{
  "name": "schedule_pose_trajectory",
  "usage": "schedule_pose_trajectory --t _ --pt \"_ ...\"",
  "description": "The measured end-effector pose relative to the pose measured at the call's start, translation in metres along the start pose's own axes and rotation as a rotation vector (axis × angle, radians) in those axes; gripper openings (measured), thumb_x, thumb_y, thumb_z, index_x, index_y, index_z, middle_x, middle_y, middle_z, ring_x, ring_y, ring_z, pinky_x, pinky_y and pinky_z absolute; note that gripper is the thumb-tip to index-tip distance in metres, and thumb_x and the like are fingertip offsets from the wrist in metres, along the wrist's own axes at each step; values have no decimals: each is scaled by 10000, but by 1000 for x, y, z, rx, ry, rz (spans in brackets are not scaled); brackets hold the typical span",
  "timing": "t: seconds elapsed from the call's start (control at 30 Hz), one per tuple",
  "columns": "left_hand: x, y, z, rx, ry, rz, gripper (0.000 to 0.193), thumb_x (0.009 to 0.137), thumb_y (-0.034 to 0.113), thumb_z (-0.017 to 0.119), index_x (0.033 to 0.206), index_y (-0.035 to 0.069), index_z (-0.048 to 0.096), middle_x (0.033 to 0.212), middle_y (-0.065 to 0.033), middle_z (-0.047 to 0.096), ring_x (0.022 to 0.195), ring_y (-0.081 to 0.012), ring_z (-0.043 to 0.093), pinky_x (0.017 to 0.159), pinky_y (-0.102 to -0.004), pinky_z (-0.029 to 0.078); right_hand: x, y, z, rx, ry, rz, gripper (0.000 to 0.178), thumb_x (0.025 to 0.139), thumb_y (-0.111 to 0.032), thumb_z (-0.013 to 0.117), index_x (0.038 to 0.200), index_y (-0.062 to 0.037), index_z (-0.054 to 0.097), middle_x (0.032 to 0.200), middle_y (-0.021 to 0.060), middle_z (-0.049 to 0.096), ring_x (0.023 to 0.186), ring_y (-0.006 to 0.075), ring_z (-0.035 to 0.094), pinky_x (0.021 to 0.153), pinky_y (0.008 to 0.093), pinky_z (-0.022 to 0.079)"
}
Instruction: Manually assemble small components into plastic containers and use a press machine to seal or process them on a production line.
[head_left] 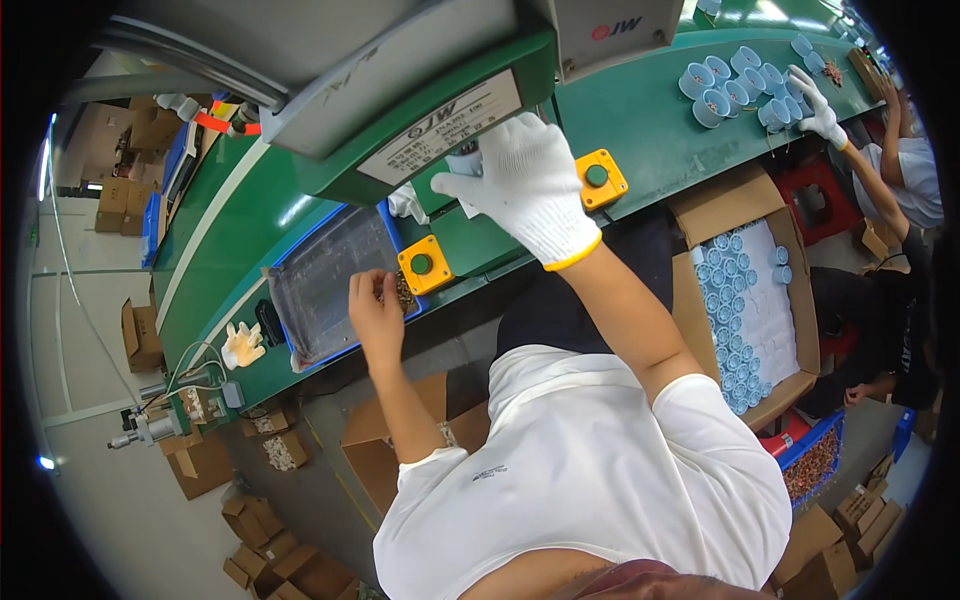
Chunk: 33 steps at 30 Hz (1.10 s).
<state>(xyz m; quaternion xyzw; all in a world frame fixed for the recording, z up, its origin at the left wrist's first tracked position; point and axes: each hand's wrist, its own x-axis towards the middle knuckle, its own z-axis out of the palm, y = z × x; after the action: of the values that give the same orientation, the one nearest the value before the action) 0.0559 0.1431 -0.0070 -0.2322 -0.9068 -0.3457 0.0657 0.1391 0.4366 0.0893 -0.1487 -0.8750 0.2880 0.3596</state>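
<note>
My right hand [528, 185], in a white knitted glove with a yellow cuff, reaches beneath the green head of a press machine [440, 125]. Its thumb points left, apart from the fingers; the fingertips are largely hidden, and a small grey part [465, 162] shows beside them. My bare left hand [375, 312] is at the right end of a blue-rimmed tray [335, 285], fingers curled down by small brownish pieces [405, 297]. Whatever those fingers hold is too small to make out. Two yellow boxes with green push buttons flank the work spot, a left button box [425, 264] and a right button box [599, 179].
Light-blue cups [735, 85] stand on the green bench [650, 130] at the right, near a co-worker's gloved hand [822, 112]. An open carton [690, 310] of blue cup-shaped parts sits at my right. A glove [242, 345] lies at the bench's left end.
</note>
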Motion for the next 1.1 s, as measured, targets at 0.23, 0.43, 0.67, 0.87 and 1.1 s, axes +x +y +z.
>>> schedule_pose_trajectory --t 0.23,0.43,0.67,0.87,1.1 --pt "-13 26 39 -111 146 314 82 991 9 738 1066 -13 714 1150 -192 744 1104 -400 698 981 -484 553 -16 25 -2 -62 42 -162 476 790 -402 929 1047 -51 735 952 113 754 940 355 743 828 458 612" --pt "-16 18 34 80 103 490 217 967 3 735 1183 5 755 1167 -173 754 1160 -445 662 1032 -540 525 -83 140 -41 42 173 -240 225 894 -165 753 1048 0 749 814 150 704 743 397 710 709 480 585" --pt "3 30 14 98 3 522 124 934 -6 705 1058 -5 704 1069 -176 719 1109 -442 648 984 -544 504 -67 140 -40 179 268 -244 242 990 -245 696 1085 -38 774 930 146 767 882 399 739 853 502 583" --pt "5 40 32 -146 107 304 121 1047 88 717 1079 -27 700 1027 -174 711 953 -359 690 886 -449 544 -87 166 -15 203 251 -110 264 992 -191 712 1213 -53 754 1205 179 760 1159 405 713 1042 476 569" --pt "27 67 64 -251 144 317 84 1006 66 766 1047 0 735 1053 -157 737 983 -370 707 879 -460 559 -86 168 -12 366 213 -26 263 974 -117 714 1228 -70 761 1226 174 761 1179 395 709 1062 473 564"
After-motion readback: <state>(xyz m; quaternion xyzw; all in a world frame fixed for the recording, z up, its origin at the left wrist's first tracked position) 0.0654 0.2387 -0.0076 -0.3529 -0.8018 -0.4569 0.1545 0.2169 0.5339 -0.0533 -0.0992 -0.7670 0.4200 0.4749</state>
